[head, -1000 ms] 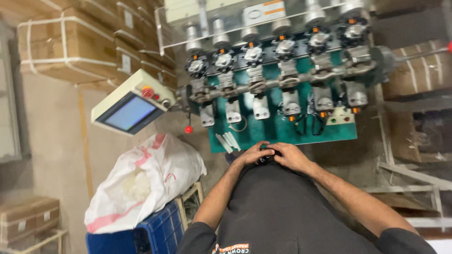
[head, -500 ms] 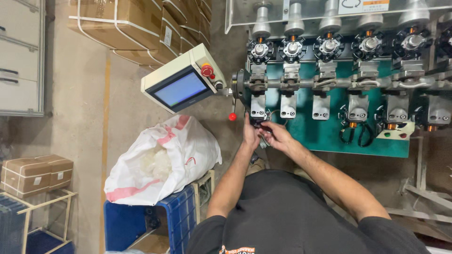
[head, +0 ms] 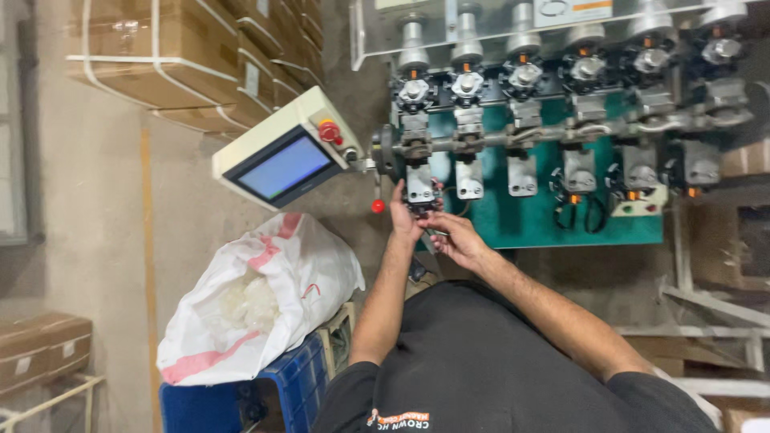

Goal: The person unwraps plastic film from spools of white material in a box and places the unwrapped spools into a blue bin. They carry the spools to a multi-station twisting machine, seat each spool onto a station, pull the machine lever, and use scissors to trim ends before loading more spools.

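A green machine point(head: 609, 220) carries a row of several grey winding heads. My left hand point(head: 403, 215) reaches up to the leftmost head point(head: 419, 183) and touches its lower metal block. My right hand point(head: 455, 236) is just below and to the right of that block, its fingers pinched on a small dark part that I cannot make out. Both hands meet under this head. My black shirt point(head: 497, 369) fills the lower middle of the view.
A cream control box with a blue screen point(head: 285, 168) and a red button point(head: 327, 131) juts out left of the machine. A white sack point(head: 257, 297) lies on a blue crate point(head: 289, 385). Strapped cartons point(head: 160, 64) are stacked at upper left.
My hands have risen from in front of my chest to the leftmost head. The view has swung right to left, bringing the control box and sack nearer the middle.
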### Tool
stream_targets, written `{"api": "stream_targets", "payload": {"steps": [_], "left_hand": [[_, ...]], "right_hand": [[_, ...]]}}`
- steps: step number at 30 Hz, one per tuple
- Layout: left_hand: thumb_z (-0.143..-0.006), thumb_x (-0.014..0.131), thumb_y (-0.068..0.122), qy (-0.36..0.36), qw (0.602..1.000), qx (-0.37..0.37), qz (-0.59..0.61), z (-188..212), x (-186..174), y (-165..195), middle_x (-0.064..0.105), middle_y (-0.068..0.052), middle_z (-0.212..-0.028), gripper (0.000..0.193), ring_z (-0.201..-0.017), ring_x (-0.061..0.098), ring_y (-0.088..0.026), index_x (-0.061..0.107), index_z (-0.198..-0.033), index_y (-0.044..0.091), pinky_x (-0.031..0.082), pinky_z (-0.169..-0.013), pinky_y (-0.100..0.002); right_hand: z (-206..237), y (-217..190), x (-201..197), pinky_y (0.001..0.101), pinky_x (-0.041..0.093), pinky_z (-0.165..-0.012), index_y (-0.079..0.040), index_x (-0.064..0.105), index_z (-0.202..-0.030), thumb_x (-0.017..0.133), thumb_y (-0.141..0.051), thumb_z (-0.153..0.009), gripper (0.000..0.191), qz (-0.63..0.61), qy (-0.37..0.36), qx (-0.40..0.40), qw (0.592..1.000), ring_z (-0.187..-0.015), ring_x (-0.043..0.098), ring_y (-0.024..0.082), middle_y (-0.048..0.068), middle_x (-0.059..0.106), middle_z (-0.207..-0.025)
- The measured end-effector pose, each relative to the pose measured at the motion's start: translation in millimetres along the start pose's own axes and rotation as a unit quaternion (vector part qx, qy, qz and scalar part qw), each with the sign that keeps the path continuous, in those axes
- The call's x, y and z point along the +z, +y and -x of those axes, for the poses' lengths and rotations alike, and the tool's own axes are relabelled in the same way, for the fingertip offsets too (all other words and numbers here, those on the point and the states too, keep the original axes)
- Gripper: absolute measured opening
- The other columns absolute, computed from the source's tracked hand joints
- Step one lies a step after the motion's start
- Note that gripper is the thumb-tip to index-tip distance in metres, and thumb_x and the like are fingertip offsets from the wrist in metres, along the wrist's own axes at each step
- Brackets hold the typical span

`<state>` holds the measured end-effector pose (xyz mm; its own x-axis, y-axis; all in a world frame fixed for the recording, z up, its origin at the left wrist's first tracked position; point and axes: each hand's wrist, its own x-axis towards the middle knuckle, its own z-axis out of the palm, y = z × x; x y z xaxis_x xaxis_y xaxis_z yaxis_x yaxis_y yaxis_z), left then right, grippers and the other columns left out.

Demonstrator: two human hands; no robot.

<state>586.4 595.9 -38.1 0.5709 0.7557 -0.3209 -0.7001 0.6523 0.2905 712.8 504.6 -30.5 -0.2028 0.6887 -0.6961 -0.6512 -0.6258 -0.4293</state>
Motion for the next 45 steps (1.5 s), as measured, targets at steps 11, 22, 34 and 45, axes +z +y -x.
{"api": "stream_targets", "payload": {"steps": [11, 22, 34, 45], "left_hand": [[-0.096, 0.049, 0.063, 0.024, 0.846, -0.193, -0.496, -30.8, 52.9, -147.6, 0.051, -0.005, -0.149, 0.069, -0.141, 0.045, -0.023, 0.048, -0.144, 0.014, 0.041, -0.111, -0.050], [-0.105, 0.042, 0.058, 0.126, 0.890, 0.043, -0.436, -94.3, 131.0, -216.7, 0.067, -0.006, -0.103, 0.056, -0.081, 0.061, -0.018, 0.060, -0.132, 0.012, 0.050, -0.063, -0.032], [-0.086, 0.072, 0.024, -0.115, 0.449, 0.214, -0.860, 28.3, 96.1, -188.9, 0.062, -0.019, -0.138, 0.052, -0.128, 0.061, -0.040, 0.063, -0.137, 0.014, 0.052, -0.104, -0.046], [-0.095, 0.071, 0.032, 0.197, 0.717, 0.145, -0.652, 66.2, 130.7, -110.5, 0.075, -0.011, -0.107, 0.039, -0.094, 0.071, -0.031, 0.068, -0.128, 0.013, 0.058, -0.075, -0.038]], "right_hand": [[120.6, -55.7, -168.0, 0.0213, 0.047, -0.048, -0.003, 0.065, -0.121, 0.063, -0.014, -0.097, 0.027, 0.019, 0.299, -0.275, 0.914, -0.056, 0.062, 0.010, 0.005, 0.077, -0.102], [94.1, -129.0, -119.1, 0.0273, 0.037, -0.032, -0.002, 0.061, -0.092, 0.033, -0.046, -0.109, 0.055, 0.076, 0.300, -0.308, 0.899, -0.038, 0.053, 0.014, 0.005, 0.063, -0.063], [90.1, -100.9, -180.9, 0.0301, 0.032, -0.040, -0.005, 0.061, -0.077, 0.059, -0.052, -0.099, 0.052, 0.319, 0.104, -0.014, 0.942, -0.042, 0.043, 0.014, 0.000, 0.048, -0.054], [155.9, -123.6, -105.7, 0.0360, 0.056, -0.071, -0.006, 0.077, -0.107, 0.069, -0.021, -0.096, 0.021, 0.680, -0.014, -0.390, 0.621, -0.081, 0.073, 0.029, 0.014, 0.076, -0.096]]}}
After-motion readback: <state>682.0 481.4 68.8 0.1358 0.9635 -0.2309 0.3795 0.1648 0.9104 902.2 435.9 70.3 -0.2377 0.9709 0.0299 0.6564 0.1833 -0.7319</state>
